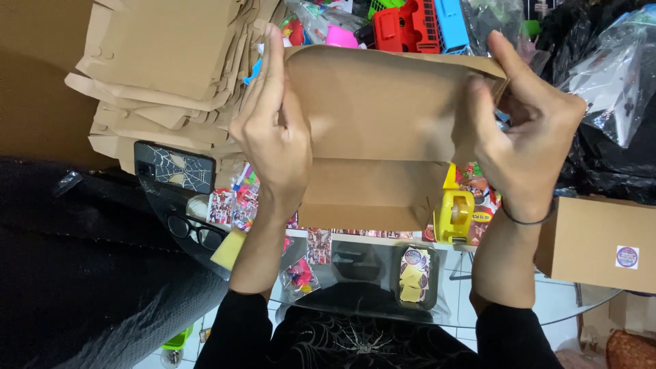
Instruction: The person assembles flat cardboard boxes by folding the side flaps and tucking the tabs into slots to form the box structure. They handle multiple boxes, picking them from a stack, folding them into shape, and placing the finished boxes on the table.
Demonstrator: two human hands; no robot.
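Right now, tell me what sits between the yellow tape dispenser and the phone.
Head view: the folded cardboard box, the left hand and small sticker packets.

Plain brown cardboard box (383, 130); yellow tape dispenser (454, 214); black phone case (174, 167) with white spiderweb pattern; red and blue toys (424, 26).

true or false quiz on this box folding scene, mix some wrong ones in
1. Both hands, left hand and right hand, hold the brown cardboard box. True.
2. The yellow tape dispenser lies on top of the stack of flat cardboard. False: it sits below the held box, near the right wrist.
3. A pair of black glasses lies on the glass table. True.
4. The closed box with a round sticker is red. False: it is brown.
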